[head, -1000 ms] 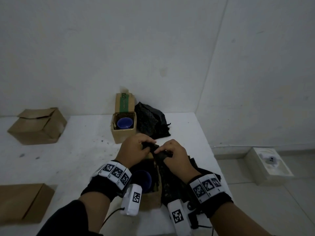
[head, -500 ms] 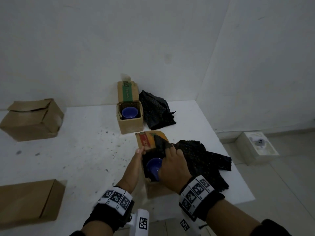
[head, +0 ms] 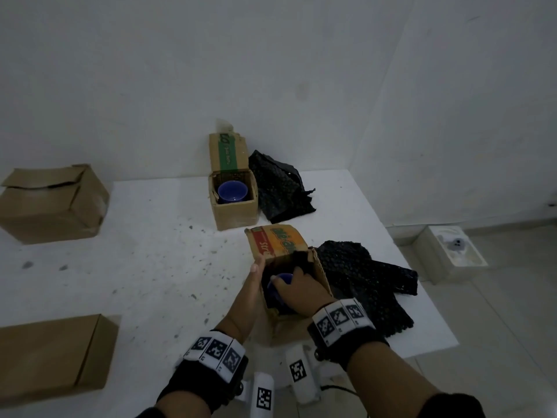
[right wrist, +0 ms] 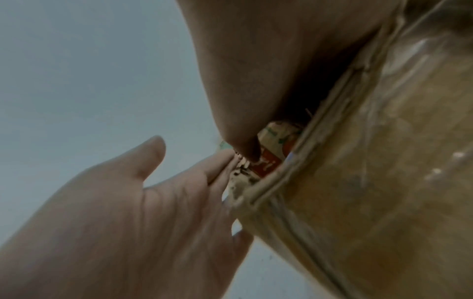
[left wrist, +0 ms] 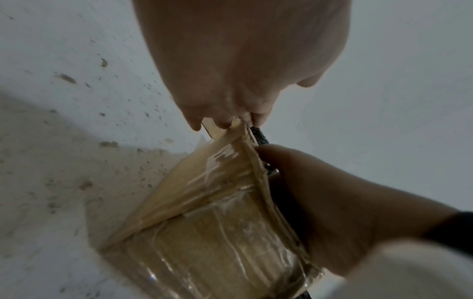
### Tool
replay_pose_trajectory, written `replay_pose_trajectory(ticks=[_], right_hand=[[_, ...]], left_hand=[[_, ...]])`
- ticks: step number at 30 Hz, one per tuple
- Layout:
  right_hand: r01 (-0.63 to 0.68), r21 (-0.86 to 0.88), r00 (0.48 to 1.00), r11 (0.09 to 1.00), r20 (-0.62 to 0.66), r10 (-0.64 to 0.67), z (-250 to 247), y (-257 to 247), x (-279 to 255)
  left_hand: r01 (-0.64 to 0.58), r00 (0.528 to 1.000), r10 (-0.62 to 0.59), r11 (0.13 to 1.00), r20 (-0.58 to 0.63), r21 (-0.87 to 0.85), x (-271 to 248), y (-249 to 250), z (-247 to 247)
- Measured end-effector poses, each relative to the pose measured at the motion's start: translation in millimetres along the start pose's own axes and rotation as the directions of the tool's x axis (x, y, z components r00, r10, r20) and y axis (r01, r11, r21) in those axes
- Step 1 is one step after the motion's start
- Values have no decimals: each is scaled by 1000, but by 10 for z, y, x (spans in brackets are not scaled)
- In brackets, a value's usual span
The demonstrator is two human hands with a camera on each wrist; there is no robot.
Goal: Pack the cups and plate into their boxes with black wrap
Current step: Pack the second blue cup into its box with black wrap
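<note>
A small cardboard box (head: 320, 271) with a red and orange flap stands near the table's front right edge, with a blue cup (head: 283, 278) inside. My right hand (head: 298, 289) reaches into this box over the cup. Its thumb lies at the cup's rim and its fingers go down by a bit of black wrap (head: 301, 257), hidden from view. My left hand (head: 256, 274) lies flat against the box's left side with straight fingers (right wrist: 212, 168). In the left wrist view the left fingertips (left wrist: 220, 121) touch the box's (left wrist: 217, 232) top edge.
A second open box (head: 238, 217) holds another blue cup (head: 232, 191) at the back, with black wrap (head: 280, 191) beside it. More black wrap (head: 361, 276) lies right of the near box. Closed boxes sit far left (head: 51, 203) and front left (head: 51, 354).
A second ago both hands held black wrap above the near box. Since then the right hand has gone down into the box and the left hand has moved to the box's left side.
</note>
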State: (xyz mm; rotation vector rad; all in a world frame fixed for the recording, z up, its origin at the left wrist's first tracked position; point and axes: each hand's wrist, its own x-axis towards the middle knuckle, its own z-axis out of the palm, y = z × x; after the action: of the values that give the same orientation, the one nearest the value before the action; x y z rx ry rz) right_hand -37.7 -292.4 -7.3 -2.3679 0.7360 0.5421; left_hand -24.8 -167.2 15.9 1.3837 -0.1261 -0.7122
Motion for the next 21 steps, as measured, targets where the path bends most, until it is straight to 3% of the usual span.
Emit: replay_pose_trajectory(ticks=[3, 6, 8, 14, 17, 19, 21], right_hand=[[7, -78, 999, 997, 32, -4, -77, -45, 22], [141, -332, 961, 933, -181, -209, -49, -36, -110], [213, -378, 915, 901, -246, -319, 10, 2, -157], [241, -229, 964, 943, -58, -260, 24, 55, 64], [195, -165, 981, 967, 57, -188, -51, 14, 163], [200, -136, 979, 970, 75, -191, -90, 8, 155], [279, -207, 959, 938, 13, -283, -86, 23, 69]], left_hand=[[-4, 1000, 4, 999, -1, -37, 15, -6, 0], [-4, 1000, 4, 999, -5, 38, 16, -15, -6], [12, 1000, -11, 999, -24, 42, 28, -16, -8], [31, 999, -34, 987, 16, 155, -85, 86, 26], [15, 1000, -13, 996, -22, 85, -4, 6, -4], [16, 999, -12, 995, -39, 97, 8, -26, 1], [6, 999, -3, 996, -37, 91, 12, -51, 0]])
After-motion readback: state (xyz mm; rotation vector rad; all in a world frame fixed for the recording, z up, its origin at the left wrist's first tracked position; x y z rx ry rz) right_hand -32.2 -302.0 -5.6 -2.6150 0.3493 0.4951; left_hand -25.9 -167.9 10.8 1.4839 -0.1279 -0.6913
